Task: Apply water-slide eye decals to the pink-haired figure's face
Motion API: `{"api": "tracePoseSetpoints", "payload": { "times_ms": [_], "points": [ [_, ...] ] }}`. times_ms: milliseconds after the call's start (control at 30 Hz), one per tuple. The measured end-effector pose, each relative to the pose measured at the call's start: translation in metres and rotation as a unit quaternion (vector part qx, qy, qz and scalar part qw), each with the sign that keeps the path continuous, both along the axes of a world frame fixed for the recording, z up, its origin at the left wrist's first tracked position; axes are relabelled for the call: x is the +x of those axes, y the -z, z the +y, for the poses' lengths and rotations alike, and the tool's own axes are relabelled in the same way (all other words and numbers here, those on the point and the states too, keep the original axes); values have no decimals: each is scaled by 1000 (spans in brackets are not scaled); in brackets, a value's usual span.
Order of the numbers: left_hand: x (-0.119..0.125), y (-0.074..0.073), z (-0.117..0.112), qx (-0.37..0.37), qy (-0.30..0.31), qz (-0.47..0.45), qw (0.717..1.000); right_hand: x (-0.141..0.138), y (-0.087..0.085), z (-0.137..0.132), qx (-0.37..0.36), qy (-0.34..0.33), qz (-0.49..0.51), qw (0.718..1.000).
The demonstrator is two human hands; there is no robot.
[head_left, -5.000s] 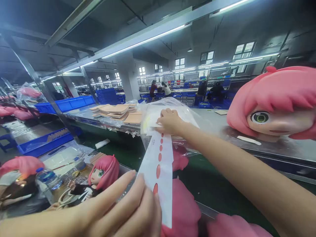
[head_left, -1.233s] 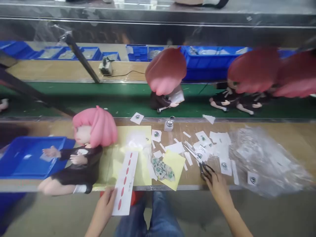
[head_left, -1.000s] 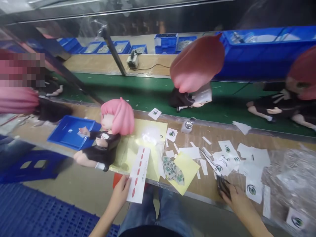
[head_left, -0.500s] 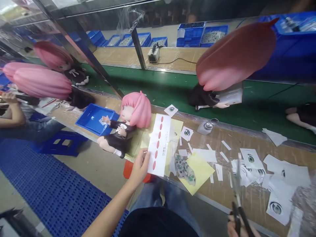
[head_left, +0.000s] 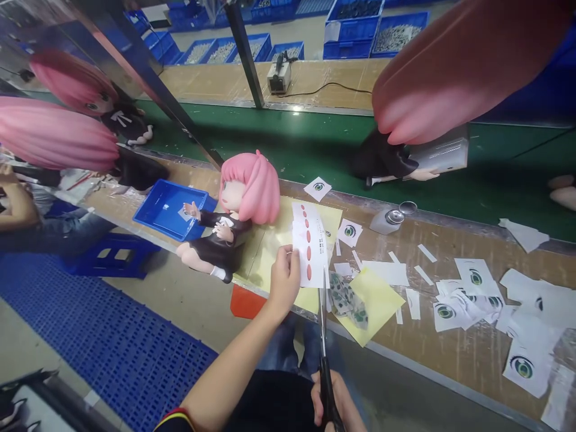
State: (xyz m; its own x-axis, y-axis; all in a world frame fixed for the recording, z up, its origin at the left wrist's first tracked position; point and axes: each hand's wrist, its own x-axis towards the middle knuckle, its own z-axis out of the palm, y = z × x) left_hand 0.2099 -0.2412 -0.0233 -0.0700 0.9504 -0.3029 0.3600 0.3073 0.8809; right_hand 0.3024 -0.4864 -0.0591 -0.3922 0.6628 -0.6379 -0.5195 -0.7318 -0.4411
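Note:
My left hand [head_left: 284, 279] pinches the lower edge of a white strip of red oval stickers [head_left: 308, 243] and holds it up over the wooden bench [head_left: 454, 351]. My right hand [head_left: 335, 396], at the bottom of the view, grips the handles of black scissors [head_left: 324, 354]. Their blades point up and reach the strip's lower right edge. A pink-haired doll in a black dress [head_left: 234, 210] lies on the bench just left of the strip, partly on a yellow sheet [head_left: 265, 252].
Several cut eye stickers [head_left: 468, 294] and paper scraps litter the bench to the right. A blue tray [head_left: 168, 207] sits left of the doll. Behind runs a green conveyor [head_left: 292, 144] with more dolls [head_left: 445, 78]. Another person's arm [head_left: 15, 207] shows at far left.
My right hand picked the scissors up off the bench and brought them in to the strip's lower edge. My left hand lifted the strip upright. The view swung left.

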Motion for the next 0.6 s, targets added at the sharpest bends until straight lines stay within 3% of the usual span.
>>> {"api": "tracePoseSetpoints", "payload": {
  "times_ms": [233,600],
  "points": [
    [-1,-9,-16,-19,45,-4,999,-5,3,15,56,16,-30,998],
    [-7,-8,-19,-20,59,21,998,-12,-28,25,53,64,-75,994]
  ]
}}
